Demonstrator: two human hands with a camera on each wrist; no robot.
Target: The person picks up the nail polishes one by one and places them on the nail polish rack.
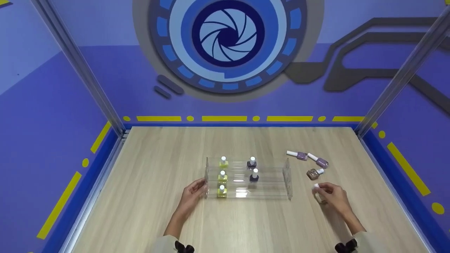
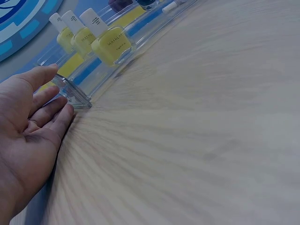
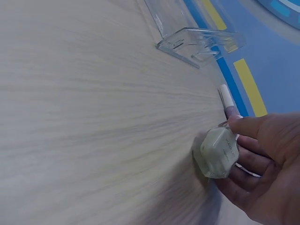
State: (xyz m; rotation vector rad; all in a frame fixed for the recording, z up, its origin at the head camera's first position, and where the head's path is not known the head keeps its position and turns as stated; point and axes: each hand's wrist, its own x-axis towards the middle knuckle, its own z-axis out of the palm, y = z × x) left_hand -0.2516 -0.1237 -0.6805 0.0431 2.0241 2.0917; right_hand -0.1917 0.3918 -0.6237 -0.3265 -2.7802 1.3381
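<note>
A clear stepped display rack (image 1: 267, 189) stands on the table. My left hand (image 1: 192, 196) is at its left end; in the left wrist view the thumb lies over the edge of the side panel (image 2: 74, 91), with loosely extended fingers along the outside. Three yellow nail polish bottles (image 2: 113, 45) stand one per tier on the rack's left side. Two dark polish bottles (image 1: 254, 176) stand right of its middle, on the upper two tiers. Right of the rack, my right hand (image 1: 334, 197) pinches a pale nail polish bottle (image 3: 219, 152) near its white cap, close over the table.
Two mauve polish bottles (image 1: 320, 161) and a brown one (image 1: 313, 174) lie on the table (image 1: 158, 158) beyond my right hand. Blue-purple printed walls (image 1: 105, 84) and metal posts (image 1: 397, 77) enclose the table's back and sides.
</note>
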